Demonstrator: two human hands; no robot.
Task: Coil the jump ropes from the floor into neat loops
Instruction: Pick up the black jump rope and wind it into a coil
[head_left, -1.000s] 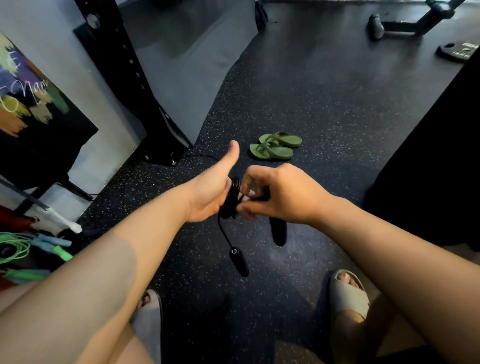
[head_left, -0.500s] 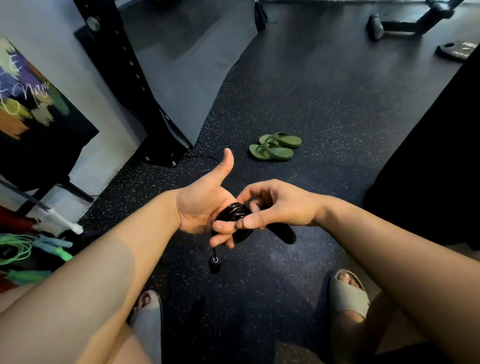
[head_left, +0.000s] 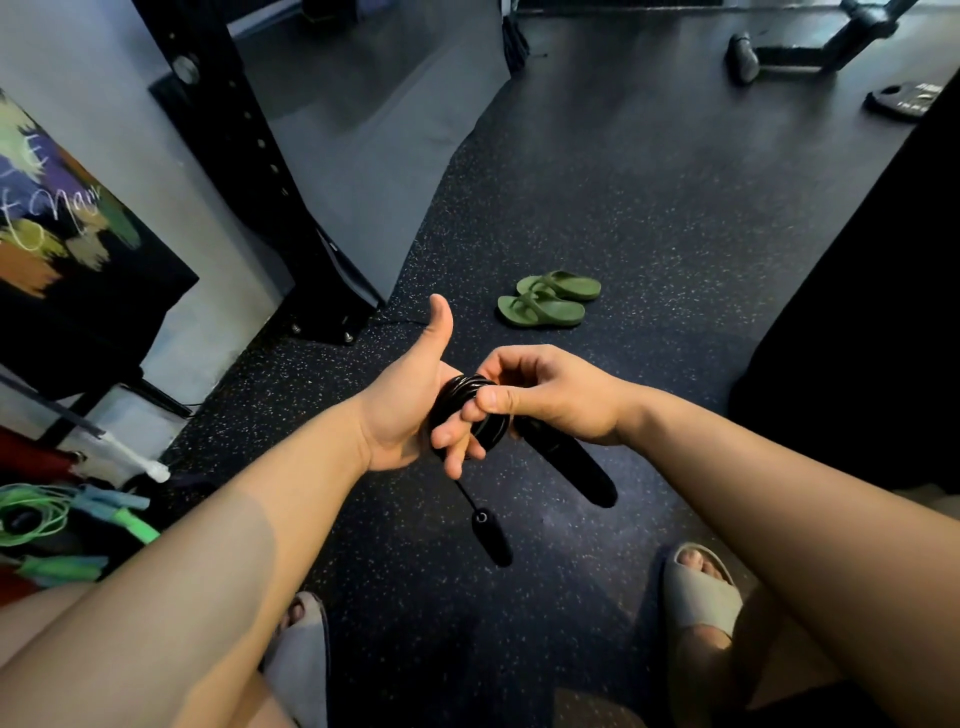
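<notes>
black speckled floor (head_left: 649, 208) | green flip-flops (head_left: 545, 306) — mid-floor | rope (head_left: 467, 387) round left hand (head_left: 400, 415)

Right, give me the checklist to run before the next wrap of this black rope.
1. Coil sits round the left grip's fingers: ok.
2. Right grip pinches the coil's top: ok.
3. First handle juts out below the right grip, off the floor: ok.
4. Second handle wound in: not ok, it dangles on a short tail.
5. Tail free of knots: ok.
6. Loops even in size: cannot tell.
</notes>
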